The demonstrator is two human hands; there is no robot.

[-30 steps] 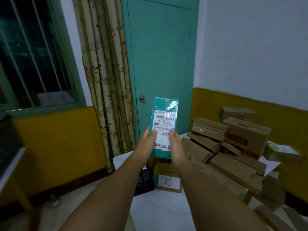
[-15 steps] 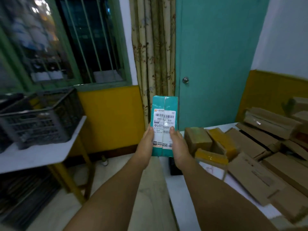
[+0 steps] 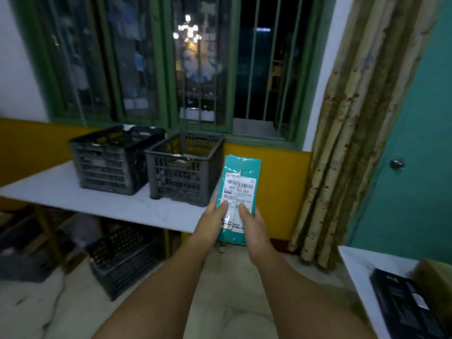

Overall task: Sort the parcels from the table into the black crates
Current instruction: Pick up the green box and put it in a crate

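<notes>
Head view: one teal parcel (image 3: 241,192) is held upright in mid-air, in front of the right end of the white counter (image 3: 97,201) under the window. The left hand (image 3: 212,220) grips its lower left edge and the right hand (image 3: 252,222) its lower right edge, each thumb pressed flat on the white shipping label; the fingers behind the parcel are hidden. The small print on the label is too blurred to read.

Two black crates stand side by side on the counter, touching or nearly so: the left crate (image 3: 110,162) and the right crate (image 3: 186,167), the latter just beside the parcel. Their contents are hard to make out through the slatted walls. Below the counter, a third dark crate (image 3: 127,255) sits on the floor, and farther left a blurred dark mass may be more crates.

At the lower right, a second white counter (image 3: 359,267) is cut off by the frame; it carries one black box (image 3: 411,307) and a brown carton corner (image 3: 435,275), both partly out of view.
</notes>
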